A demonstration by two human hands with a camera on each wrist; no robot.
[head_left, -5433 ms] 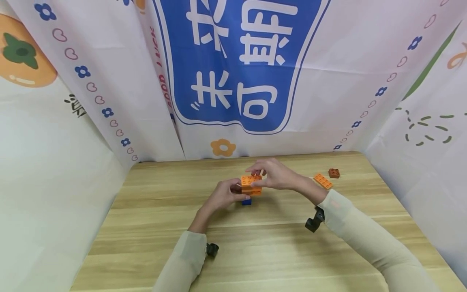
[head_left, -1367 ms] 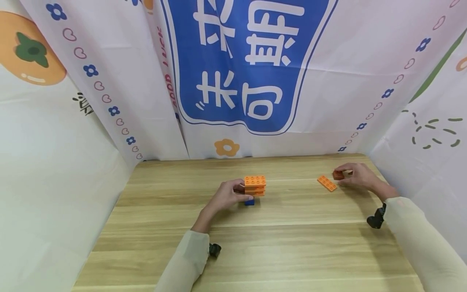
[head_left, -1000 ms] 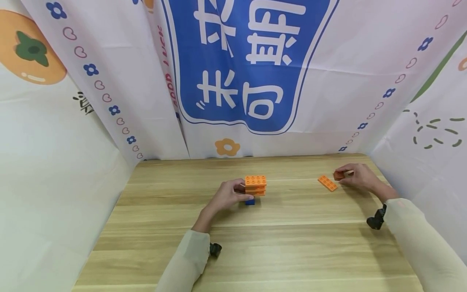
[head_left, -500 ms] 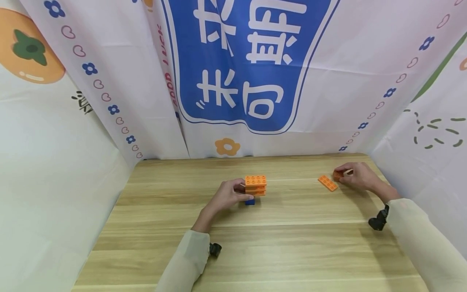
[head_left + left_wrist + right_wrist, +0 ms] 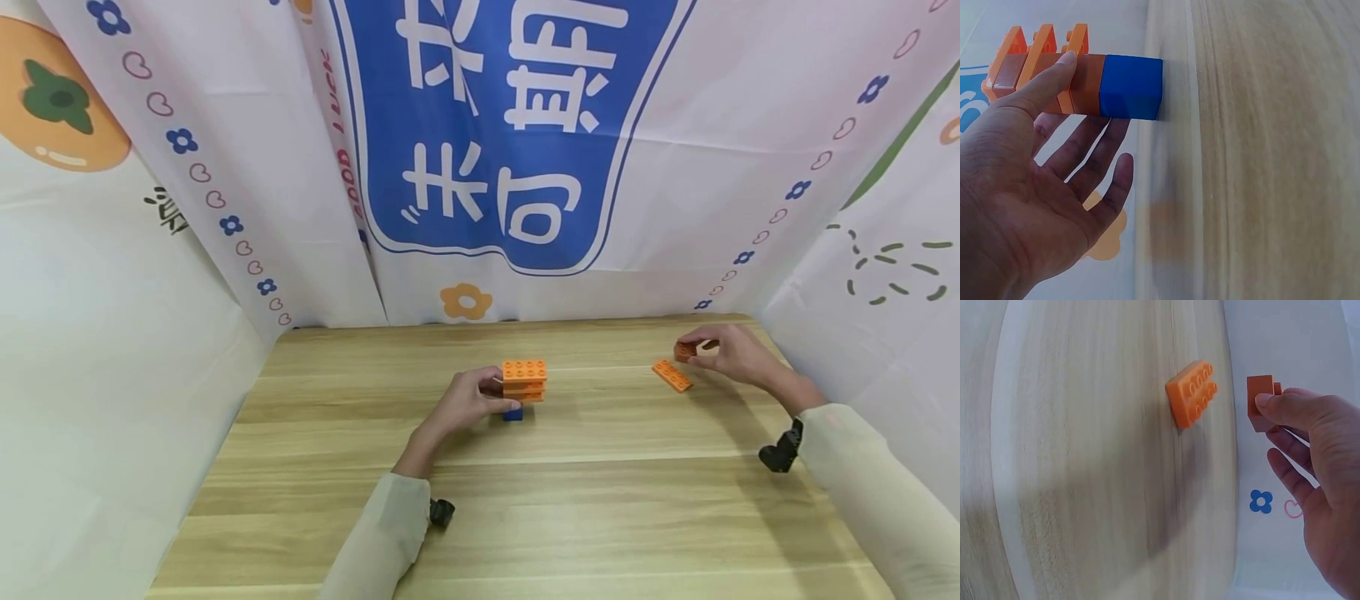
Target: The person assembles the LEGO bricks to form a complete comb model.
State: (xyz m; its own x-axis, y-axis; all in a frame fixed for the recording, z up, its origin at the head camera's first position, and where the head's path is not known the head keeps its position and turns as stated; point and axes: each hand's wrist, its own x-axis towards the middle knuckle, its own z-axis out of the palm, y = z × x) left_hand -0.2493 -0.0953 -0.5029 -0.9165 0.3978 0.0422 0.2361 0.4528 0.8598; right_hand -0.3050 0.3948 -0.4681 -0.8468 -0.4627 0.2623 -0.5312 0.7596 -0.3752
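Note:
My left hand (image 5: 463, 402) holds a stack of toy building bricks near the table's middle, thumb on one side and fingers on the other. In the left wrist view, the stack has a blue brick (image 5: 1132, 87) at its base. Above it, brown bricks (image 5: 1088, 84) alternate with wider orange plates, and an orange studded plate (image 5: 524, 370) tops the stack. At the far right, my right hand (image 5: 737, 357) pinches a small brown brick (image 5: 1260, 397) between thumb and fingers, raised off the tabletop. Just below that brick in the head view lies a loose orange plate (image 5: 672, 376), studs up.
The wooden table (image 5: 585, 508) extends toward me from both hands. White printed cloth (image 5: 675, 217) hangs behind it, with more cloth on the left and right sides. Black wrist cameras (image 5: 782, 448) sit at both cuffs.
The right hand left the stack's top and went right to the brown brick. It has now lifted that brick and shifted slightly left. The left hand stays at the stack.

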